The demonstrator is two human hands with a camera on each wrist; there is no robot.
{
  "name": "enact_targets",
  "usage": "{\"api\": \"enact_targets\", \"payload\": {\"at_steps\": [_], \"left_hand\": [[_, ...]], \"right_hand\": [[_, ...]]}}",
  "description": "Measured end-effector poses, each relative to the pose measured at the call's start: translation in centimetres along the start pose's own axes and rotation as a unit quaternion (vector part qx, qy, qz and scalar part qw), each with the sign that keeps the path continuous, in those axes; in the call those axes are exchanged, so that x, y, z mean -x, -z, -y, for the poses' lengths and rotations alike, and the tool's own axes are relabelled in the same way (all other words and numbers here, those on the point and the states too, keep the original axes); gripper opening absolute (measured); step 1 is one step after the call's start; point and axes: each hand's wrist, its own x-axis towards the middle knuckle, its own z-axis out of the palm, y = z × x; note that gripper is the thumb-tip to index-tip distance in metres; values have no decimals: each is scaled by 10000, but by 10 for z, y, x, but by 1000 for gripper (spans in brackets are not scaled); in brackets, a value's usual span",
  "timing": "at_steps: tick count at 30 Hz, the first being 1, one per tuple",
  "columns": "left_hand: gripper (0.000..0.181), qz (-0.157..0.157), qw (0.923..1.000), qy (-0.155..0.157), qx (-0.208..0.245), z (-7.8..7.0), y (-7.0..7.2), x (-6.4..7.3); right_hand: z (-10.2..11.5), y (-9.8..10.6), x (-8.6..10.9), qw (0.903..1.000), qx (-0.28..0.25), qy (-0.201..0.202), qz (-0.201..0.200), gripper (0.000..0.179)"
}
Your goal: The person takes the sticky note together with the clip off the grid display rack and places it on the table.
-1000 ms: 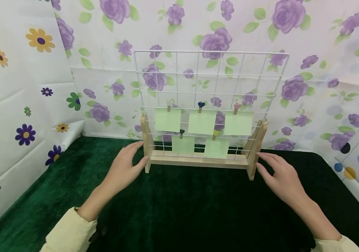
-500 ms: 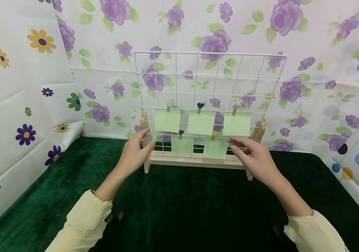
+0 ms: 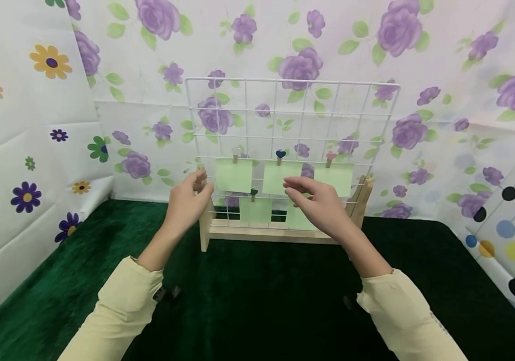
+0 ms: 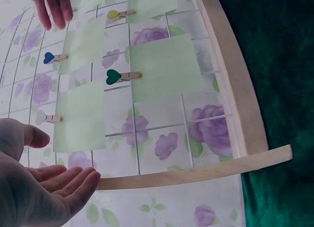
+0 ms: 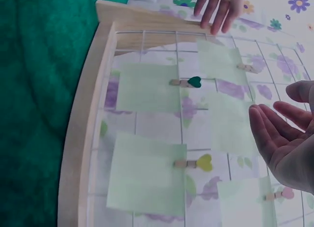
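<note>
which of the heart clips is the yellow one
The yellow heart clip holds the lower right note of the bottom row; its row neighbour is dark green, and the top-row clips are white, blue and pink.

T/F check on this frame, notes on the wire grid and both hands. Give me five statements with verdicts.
1. Five green notes hang on the wire grid. True.
2. The left hand grips a green note. False: it is open beside the rack's left wooden post, holding nothing.
3. The right hand is in front of the grid with relaxed fingers, pinching nothing. True.
4. Every clip has a blue heart. False: the blue heart clip is one of several; there is also a dark green heart clip, a yellow heart clip and paler ones.
5. The rack stands on a bare wooden table. False: it stands on a dark green carpet.
</note>
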Motion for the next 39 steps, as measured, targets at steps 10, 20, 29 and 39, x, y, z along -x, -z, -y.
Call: {"api": "enact_targets", "payload": {"at_steps": [10,20,29,39], "left_hand": [[45,-199,9993,-236,-197,-3,-5,-4],[49,-231,9996,-82,-151,-6,-9,-8],[49,-225,9996,-46,-144,-9,-12,-12],[48,-191,9997,-105,-115,-12,-14,-17]], "right_hand": [[19,-14,-26,9982,-585,-49,142,36],[35,-22,-54,9973,-666,-209,213,36],[42,-28,-74,9973,-682,-238,146,33],[50,-36,-86,9974,-585,-376,202,39]]}}
